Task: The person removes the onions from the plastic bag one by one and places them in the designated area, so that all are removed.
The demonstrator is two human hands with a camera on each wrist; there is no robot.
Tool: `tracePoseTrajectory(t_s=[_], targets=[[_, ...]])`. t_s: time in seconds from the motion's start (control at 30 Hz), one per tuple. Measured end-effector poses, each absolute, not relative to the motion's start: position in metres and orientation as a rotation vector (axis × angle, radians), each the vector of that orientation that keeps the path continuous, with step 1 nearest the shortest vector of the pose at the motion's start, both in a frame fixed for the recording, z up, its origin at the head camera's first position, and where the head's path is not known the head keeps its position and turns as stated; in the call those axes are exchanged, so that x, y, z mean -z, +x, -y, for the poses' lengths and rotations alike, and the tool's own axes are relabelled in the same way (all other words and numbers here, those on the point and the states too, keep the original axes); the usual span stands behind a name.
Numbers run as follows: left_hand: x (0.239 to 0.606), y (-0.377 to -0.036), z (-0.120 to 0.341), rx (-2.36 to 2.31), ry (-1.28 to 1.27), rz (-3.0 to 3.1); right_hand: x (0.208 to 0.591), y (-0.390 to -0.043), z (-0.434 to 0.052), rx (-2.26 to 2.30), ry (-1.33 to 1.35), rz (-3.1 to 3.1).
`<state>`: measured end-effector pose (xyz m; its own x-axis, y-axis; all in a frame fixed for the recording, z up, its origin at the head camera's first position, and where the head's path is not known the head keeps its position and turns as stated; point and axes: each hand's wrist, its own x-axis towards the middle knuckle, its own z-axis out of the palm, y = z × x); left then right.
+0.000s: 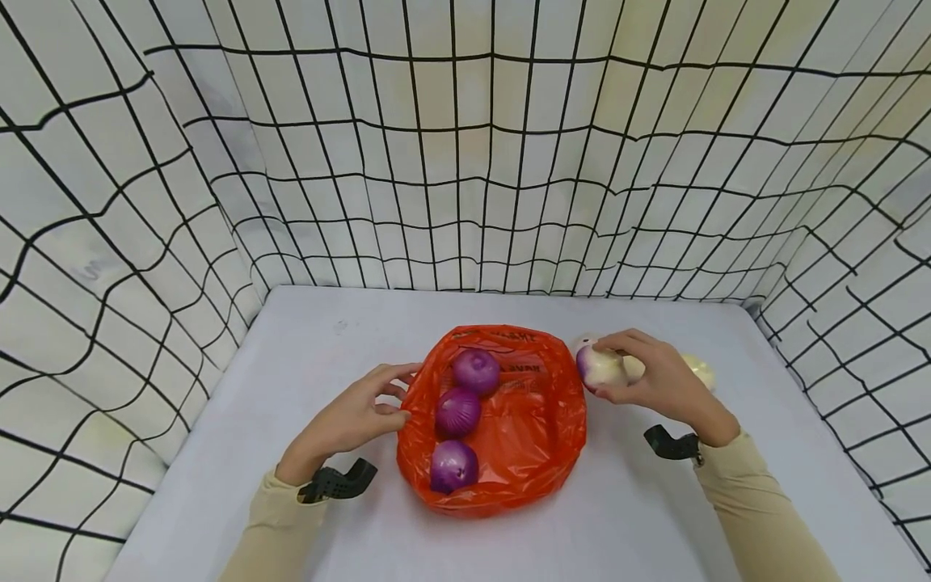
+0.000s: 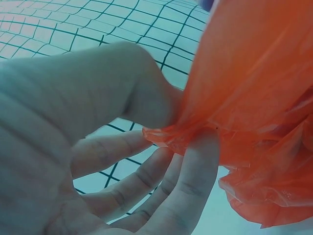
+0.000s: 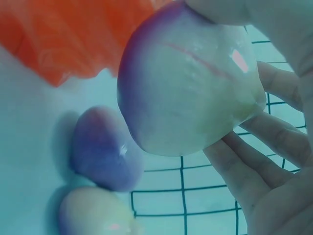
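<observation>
Sleeved forearms reach in from the near edge of the counter, which is walled by gridded sheets. At its middle lies the orange bag, mouth spread wide, likely so things can drop in; three purple onions sit inside in a row. The left hand pinches the bag's left rim between thumb and forefinger, holding it open. The right hand, just right of the bag, curls its fingers around a pale, purple-tinged onion. More pale ones rest beyond it on the counter.
</observation>
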<state>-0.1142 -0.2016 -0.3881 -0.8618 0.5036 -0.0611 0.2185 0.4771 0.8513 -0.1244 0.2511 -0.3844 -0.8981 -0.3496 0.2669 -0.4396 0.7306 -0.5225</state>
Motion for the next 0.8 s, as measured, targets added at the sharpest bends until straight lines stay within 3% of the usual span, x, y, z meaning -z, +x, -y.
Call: tracePoseTrajectory(t_s=[0.8], targets=[[0.391, -0.116, 0.200, -1.331, 0.601, -2.426, 0.420, -0.115, -0.271, -0.874, 0.603, 2.818]])
